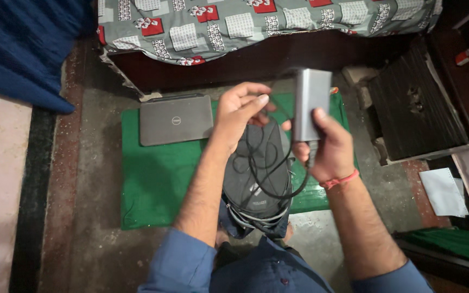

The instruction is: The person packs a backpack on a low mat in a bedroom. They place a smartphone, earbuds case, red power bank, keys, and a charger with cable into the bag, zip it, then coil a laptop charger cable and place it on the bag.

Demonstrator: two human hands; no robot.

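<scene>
Head view showed the person from above, blue sleeves nearest the camera. The right hand (329,149) was clenched around the lower end of a grey adapter (310,103), held upright at chest level above the floor. The left hand (240,111) pinched the black cord (270,163) between thumb and fingers, near the adapter's top. The cord hung in loose loops between both hands.

Judged from this grip, coiling would go best as follows:
1. Keep the adapter steady in the right hand.
2. Feed the cord with the left hand in even loops, without sharp bends at the point where it leaves the adapter.
3. Keep the slack clear of the bag below, so the loops do not snag.

Directly beneath the hands stood a dark grey bag (259,179), touching the person's knees. Its top appeared closed; its contents could not be seen.

Beyond the bag lay a green mat (153,179) on the floor. A closed grey laptop (176,119) rested on the mat's far left corner, well apart from the bag.

Farthest off, a bed (261,21) with a grey patterned cover ran along the wall.
</scene>
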